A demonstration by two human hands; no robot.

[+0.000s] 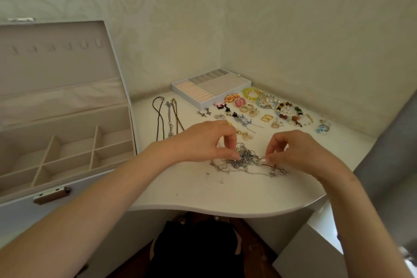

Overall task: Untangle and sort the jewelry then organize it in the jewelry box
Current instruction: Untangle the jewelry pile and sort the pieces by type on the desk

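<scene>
Two hands at work over the near middle of the tabletop [225,194], both engaged on one tangle of silver chains [244,156].

Left hand [203,140]: curled, thumb and fingertips closed onto the left side of the tangle.

Right hand [300,151]: curled, thumb and forefinger pinched on a strand at the right side of the tangle.

Tangle bunched between the two hands, resting on the tabletop. Loose strands trailing nearward and off to the right, beneath the right hand. Small metal pieces at the right end, too fine to identify.

Jewelry box [22,216] at the left, well apart from the tangle. Lid [56,63] raised and open, divided compartments exposed, metal latch [50,194] on the near wall.

Separate tray [191,97] at the far side, against the wall, with pale pink ring rolls in its left section.

Several cord and chain necklaces [168,117] laid out lengthwise between the box and the left hand, just far-left of the tangle.

Earrings and small pendants [239,108] spread out just beyond the hands, near the tray.

Bead bracelets [288,113] grouped at the far right, beyond the right hand. One blue beaded piece [323,127] furthest right, apart from the bracelets.
</scene>
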